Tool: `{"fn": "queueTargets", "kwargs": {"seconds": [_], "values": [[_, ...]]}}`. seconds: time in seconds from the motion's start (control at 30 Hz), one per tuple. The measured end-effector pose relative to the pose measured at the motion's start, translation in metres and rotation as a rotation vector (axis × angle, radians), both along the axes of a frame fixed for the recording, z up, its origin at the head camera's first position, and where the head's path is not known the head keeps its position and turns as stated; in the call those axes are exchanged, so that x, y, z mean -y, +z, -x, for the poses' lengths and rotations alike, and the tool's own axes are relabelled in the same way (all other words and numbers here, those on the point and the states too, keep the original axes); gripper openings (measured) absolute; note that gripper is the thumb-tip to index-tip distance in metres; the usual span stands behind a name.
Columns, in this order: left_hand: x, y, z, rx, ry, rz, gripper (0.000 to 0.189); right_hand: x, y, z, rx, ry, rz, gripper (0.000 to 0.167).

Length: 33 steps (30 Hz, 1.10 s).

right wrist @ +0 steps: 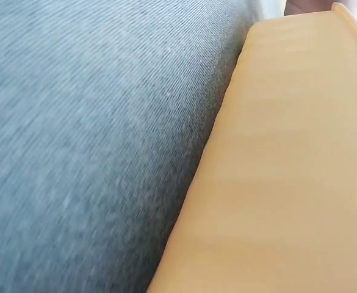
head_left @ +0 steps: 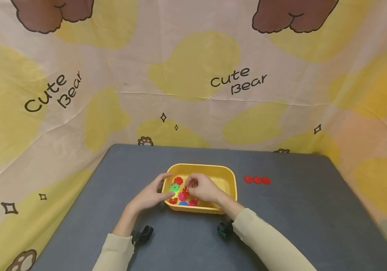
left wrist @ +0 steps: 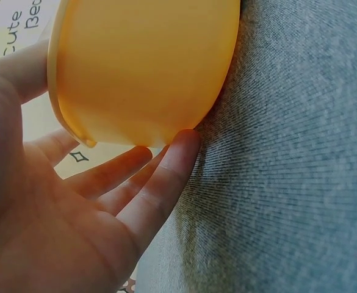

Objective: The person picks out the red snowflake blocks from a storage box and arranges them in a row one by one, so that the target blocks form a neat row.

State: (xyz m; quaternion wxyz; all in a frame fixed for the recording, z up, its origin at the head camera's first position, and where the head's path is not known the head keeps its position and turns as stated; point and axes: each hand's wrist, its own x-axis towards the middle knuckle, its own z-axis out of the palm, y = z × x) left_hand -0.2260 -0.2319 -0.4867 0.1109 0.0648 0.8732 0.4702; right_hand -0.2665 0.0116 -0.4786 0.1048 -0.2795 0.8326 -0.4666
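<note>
My left hand [head_left: 149,195] grips the left end of a yellow plastic tray [head_left: 228,180]. Its thumb reaches over the rim, and in the left wrist view the fingertips [left wrist: 183,146] rest against the outer wall. Over the tray's left half, my right hand [head_left: 204,187] has its fingers curled, pinching a red notched disc [head_left: 185,191]. Several other notched discs lie around it in the tray, among them a green disc [head_left: 174,187], a pink disc [head_left: 182,196] and a blue disc [head_left: 183,203]. The right wrist view shows only the tray's outer side wall and the table.
Right of the tray, three red notched discs [head_left: 257,180] lie in a row on the grey table [head_left: 291,214]. A patterned cloth [head_left: 193,75] hangs behind the table and along its sides. Both wrists wear dark straps with small cameras.
</note>
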Motion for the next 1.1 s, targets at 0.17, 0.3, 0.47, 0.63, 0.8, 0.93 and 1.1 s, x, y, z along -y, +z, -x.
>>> {"fn": "queueTargets", "kwargs": {"seconds": [0.17, 0.3, 0.47, 0.63, 0.8, 0.93, 1.1], "values": [[0.002, 0.0, 0.0, -0.002, -0.002, 0.004, 0.076, -0.01, 0.007, -0.004, -0.018, -0.01, 0.01, 0.009], [0.002, 0.0, 0.0, 0.0, 0.004, 0.015, 0.076, -0.02, 0.015, -0.007, 0.04, 0.007, 0.046, 0.011], [0.001, 0.0, 0.0, 0.001, 0.009, 0.027, 0.077, -0.034, 0.022, -0.01, 0.1, 0.04, 0.086, 0.016], [0.001, 0.0, 0.001, -0.006, 0.006, 0.022, 0.076, -0.052, 0.029, -0.007, 0.124, 0.045, 0.114, 0.018], [0.002, 0.0, 0.001, -0.008, -0.002, 0.023, 0.077, -0.076, 0.038, -0.002, 0.118, 0.003, 0.077, 0.021], [0.003, 0.0, 0.0, -0.01, -0.007, 0.026, 0.078, -0.097, 0.043, 0.001, 0.119, -0.026, 0.06, 0.022], [0.002, 0.002, 0.0, 0.003, -0.004, 0.016, 0.079, -0.126, 0.042, 0.006, 0.107, -0.086, 0.045, 0.022]]}}
